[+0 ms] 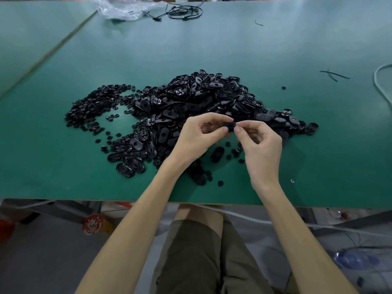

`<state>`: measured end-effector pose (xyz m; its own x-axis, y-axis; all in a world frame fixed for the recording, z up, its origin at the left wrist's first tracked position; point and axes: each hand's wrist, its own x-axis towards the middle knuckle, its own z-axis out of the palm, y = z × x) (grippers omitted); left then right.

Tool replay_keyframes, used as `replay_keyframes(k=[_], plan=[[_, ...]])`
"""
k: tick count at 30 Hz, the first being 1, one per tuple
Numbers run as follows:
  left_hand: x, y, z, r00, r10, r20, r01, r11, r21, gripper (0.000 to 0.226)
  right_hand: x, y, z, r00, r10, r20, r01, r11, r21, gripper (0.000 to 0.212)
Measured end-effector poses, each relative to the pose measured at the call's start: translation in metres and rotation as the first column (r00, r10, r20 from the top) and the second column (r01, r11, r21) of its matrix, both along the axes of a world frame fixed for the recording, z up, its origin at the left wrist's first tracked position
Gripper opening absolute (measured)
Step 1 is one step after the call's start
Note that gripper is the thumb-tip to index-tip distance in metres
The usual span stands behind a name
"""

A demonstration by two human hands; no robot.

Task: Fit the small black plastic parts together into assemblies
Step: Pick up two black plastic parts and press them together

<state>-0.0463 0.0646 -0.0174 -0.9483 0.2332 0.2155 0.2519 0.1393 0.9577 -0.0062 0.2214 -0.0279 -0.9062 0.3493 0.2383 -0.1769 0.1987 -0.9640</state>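
Near the table's point(63, 183) front edge, my left hand point(197, 135) and right hand point(262, 145) both pinch one black part point(230, 124), mid-fit; next needs a square press.

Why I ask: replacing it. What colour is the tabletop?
Green: the tabletop, best in the head view.

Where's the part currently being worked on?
Head view, centre: the black part is pinched between the left hand and right hand, over the near edge of the pile of oval parts on the green table.
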Motion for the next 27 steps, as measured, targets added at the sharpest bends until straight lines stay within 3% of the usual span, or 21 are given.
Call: replay_keyframes(k=[27], plan=[[-0.001, -0.001, -0.0012, 0.999, -0.052, 0.009, 0.052, 0.999, 0.015, 0.024, 0.0022, -0.0037, 0.0044, 0.997, -0.059, 0.044, 0.054, 0.993, 0.104, 0.003]])
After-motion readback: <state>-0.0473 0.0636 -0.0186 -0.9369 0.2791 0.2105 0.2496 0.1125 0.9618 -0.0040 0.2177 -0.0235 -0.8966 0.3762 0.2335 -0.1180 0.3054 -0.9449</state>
